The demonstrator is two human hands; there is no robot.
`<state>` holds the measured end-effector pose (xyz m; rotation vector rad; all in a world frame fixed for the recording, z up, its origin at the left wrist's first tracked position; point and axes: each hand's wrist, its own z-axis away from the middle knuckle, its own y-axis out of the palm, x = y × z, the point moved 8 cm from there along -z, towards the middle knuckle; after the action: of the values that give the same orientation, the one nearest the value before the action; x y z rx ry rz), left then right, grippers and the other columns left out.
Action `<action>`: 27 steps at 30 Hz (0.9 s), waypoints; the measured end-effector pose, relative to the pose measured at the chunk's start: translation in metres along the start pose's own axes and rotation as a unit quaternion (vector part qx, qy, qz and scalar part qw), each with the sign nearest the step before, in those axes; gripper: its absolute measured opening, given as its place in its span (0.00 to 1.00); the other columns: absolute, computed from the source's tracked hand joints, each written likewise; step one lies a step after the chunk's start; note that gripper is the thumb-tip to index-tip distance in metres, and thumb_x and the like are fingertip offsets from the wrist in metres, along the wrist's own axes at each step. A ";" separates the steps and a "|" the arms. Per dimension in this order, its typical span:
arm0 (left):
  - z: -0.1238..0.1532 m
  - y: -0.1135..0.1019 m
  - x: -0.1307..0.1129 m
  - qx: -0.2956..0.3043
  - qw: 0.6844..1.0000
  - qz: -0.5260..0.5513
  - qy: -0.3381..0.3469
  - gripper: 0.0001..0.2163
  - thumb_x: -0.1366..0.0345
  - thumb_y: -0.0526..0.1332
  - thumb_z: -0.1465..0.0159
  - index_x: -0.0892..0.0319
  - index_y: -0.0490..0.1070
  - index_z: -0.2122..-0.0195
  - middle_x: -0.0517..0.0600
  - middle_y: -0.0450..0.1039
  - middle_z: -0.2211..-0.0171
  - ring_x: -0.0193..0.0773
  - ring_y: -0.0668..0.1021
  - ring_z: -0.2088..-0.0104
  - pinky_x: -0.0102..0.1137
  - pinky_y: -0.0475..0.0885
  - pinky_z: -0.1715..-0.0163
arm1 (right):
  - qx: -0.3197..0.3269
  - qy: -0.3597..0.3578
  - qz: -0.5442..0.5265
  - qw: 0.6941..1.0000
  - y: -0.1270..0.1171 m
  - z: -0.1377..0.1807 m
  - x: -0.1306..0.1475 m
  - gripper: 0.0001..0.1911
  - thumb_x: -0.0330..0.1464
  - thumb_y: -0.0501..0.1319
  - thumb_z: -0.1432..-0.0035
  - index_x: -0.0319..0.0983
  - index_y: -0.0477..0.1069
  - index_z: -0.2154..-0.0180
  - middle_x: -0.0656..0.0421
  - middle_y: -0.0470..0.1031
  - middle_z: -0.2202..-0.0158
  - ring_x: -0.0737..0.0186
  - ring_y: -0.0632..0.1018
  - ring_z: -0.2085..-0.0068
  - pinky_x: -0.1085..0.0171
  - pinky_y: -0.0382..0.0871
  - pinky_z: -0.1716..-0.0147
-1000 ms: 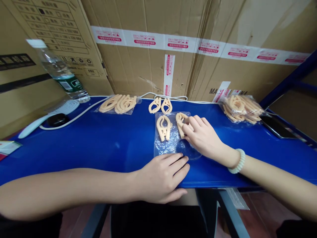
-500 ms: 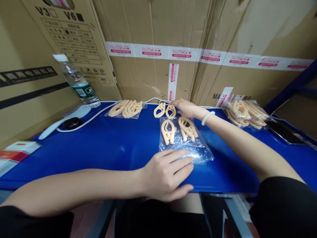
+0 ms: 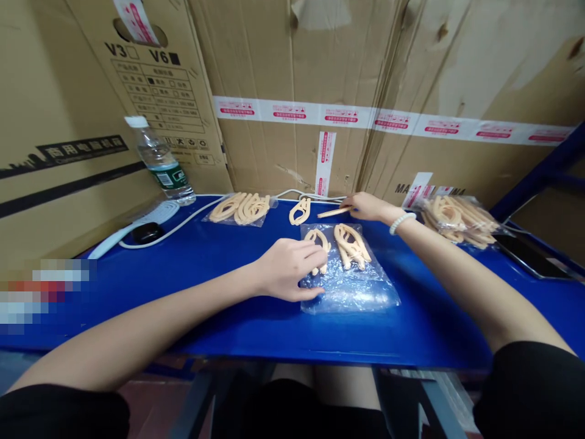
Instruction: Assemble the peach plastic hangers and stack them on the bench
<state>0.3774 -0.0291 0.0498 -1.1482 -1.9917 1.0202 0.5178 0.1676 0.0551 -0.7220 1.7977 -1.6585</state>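
My right hand (image 3: 369, 207) pinches one end of a beige folding hanger (image 3: 333, 213), seen edge-on near the back of the table. Left of it, another folded hanger (image 3: 300, 211) lies loose. My left hand (image 3: 290, 268) is over the left edge of a clear plastic bag (image 3: 361, 297), its thumb apart from the fingers. Those fingers partly cover a folded hanger (image 3: 317, 235) on the bag; whether they touch it I cannot tell. More folded hangers (image 3: 351, 246) lie at the bag's right side.
Bagged hangers (image 3: 240, 208) lie at the back left, and a bigger bagged pile (image 3: 459, 219) at the right beside a phone (image 3: 532, 255). A water bottle (image 3: 162, 164), a light-blue brush (image 3: 137, 228), a black object (image 3: 147, 232) and a white cable (image 3: 189, 219) occupy the left. Cardboard boxes (image 3: 292, 146) wall the back.
My right hand has picked up the right one of the two loose hangers and turned it edge-on. My left hand has moved forward from the table's front onto the bag's left side.
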 end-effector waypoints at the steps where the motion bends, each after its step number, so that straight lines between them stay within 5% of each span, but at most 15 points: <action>1: 0.001 0.001 -0.002 0.000 1.000 -0.001 0.004 0.10 0.57 0.59 0.35 0.60 0.67 0.66 0.50 0.74 0.69 0.38 0.76 0.70 0.31 0.67 0.72 | -0.016 0.008 -0.003 1.000 -0.006 0.010 -0.003 0.16 0.20 0.57 0.42 0.30 0.79 0.55 0.44 0.81 0.56 0.50 0.80 0.56 0.58 0.70 0.55; 4: 0.002 0.004 -0.007 -0.016 0.999 -0.028 0.020 0.06 0.65 0.57 0.34 0.60 0.68 0.68 0.48 0.74 0.71 0.37 0.75 0.71 0.32 0.67 0.73 | -0.106 0.045 -0.036 0.993 -0.029 0.045 -0.009 0.17 0.26 0.54 0.34 0.29 0.76 0.50 0.43 0.80 0.53 0.50 0.80 0.54 0.57 0.72 0.54; 7: 0.004 0.005 -0.011 -0.034 0.996 -0.068 0.050 0.07 0.66 0.57 0.35 0.59 0.70 0.69 0.48 0.74 0.71 0.37 0.75 0.71 0.33 0.67 0.74 | -0.255 0.078 -0.132 0.955 -0.056 0.089 -0.003 0.14 0.31 0.60 0.35 0.32 0.78 0.53 0.47 0.82 0.57 0.50 0.81 0.58 0.56 0.75 0.56; 13: 0.006 0.000 -0.014 -0.079 0.988 -0.105 0.081 0.08 0.66 0.57 0.35 0.59 0.69 0.72 0.47 0.73 0.75 0.36 0.74 0.74 0.32 0.64 0.77 | -0.386 0.007 -0.258 0.886 -0.095 0.171 0.079 0.11 0.32 0.68 0.38 0.40 0.75 0.53 0.57 0.80 0.63 0.59 0.82 0.65 0.62 0.78 0.66; 17: 0.005 -0.005 -0.013 -0.111 0.987 -0.096 0.069 0.10 0.67 0.56 0.35 0.58 0.69 0.74 0.46 0.72 0.78 0.34 0.73 0.78 0.31 0.63 0.77 | -0.363 -0.045 -0.157 0.917 -0.108 0.204 0.152 0.06 0.28 0.67 0.37 0.42 0.75 0.57 0.58 0.78 0.64 0.61 0.80 0.66 0.64 0.76 0.67; 22: 0.005 -0.014 -0.008 -0.160 0.983 -0.084 0.036 0.10 0.69 0.57 0.36 0.58 0.70 0.75 0.45 0.71 0.80 0.33 0.72 0.79 0.31 0.62 0.78 | -0.288 -0.111 -0.056 0.949 -0.087 0.201 0.208 0.11 0.26 0.54 0.28 0.40 0.74 0.62 0.59 0.73 0.69 0.65 0.73 0.72 0.65 0.68 0.72; 27: 0.006 -0.019 -0.004 -0.187 0.980 -0.066 0.006 0.09 0.69 0.58 0.35 0.58 0.70 0.73 0.46 0.74 0.79 0.33 0.71 0.80 0.30 0.62 0.76 | -0.281 -0.254 0.132 0.916 -0.047 0.177 0.243 0.12 0.23 0.57 0.34 0.37 0.71 0.70 0.60 0.68 0.75 0.63 0.67 0.74 0.61 0.60 0.76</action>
<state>0.3663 -0.0413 0.0620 -1.1861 -2.2784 0.5848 0.4812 -0.1331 0.0781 -0.9903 1.8701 -0.6764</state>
